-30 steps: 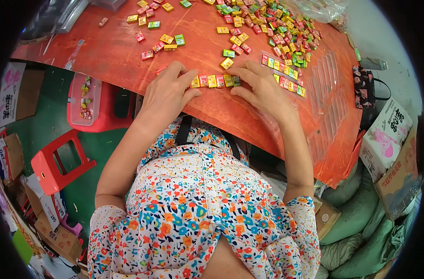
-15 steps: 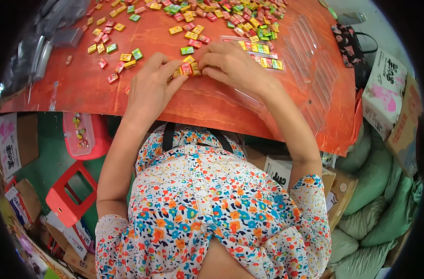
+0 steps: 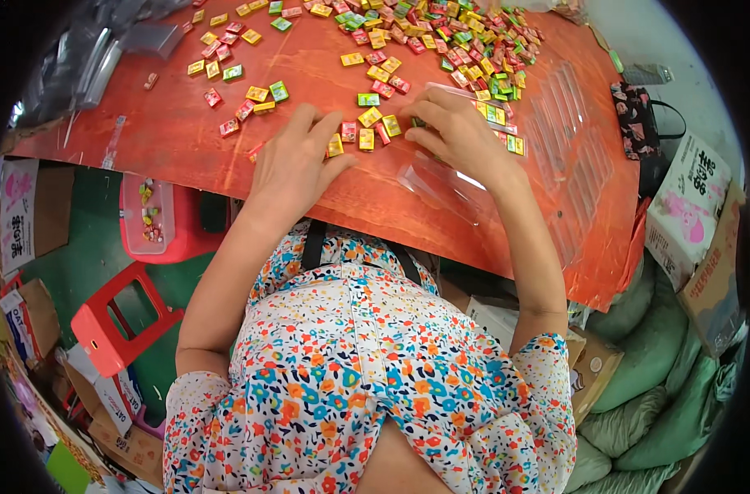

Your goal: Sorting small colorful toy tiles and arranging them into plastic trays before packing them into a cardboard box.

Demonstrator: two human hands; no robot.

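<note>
My left hand (image 3: 299,165) rests on the red tabletop, thumb and index finger apart around a small yellow pack (image 3: 334,146). To its right lie a red pack (image 3: 349,131), a yellow pack (image 3: 366,139) and more small candy-like packs, loosely spaced between the hands. My right hand (image 3: 461,136) has curled fingers, with a small green pack (image 3: 418,122) partly showing between thumb and fingers. Beyond that hand, a clear tray holding a row of packs (image 3: 494,114) is partly covered by it. Below its wrist lies a clear plastic tray (image 3: 445,188).
A large heap of packs (image 3: 449,37) covers the table's far side; loose ones lie at left. Clear grooved trays (image 3: 568,132) lie at right. Plastic bags (image 3: 78,66) sit far left. A red stool (image 3: 124,317), cartons (image 3: 687,198) and green sacks (image 3: 638,362) surround the table.
The packs pressed together between my hands now lie spread apart. My hands have moved farther from each other. The whole view has shifted, so the table appears lower and more to the right.
</note>
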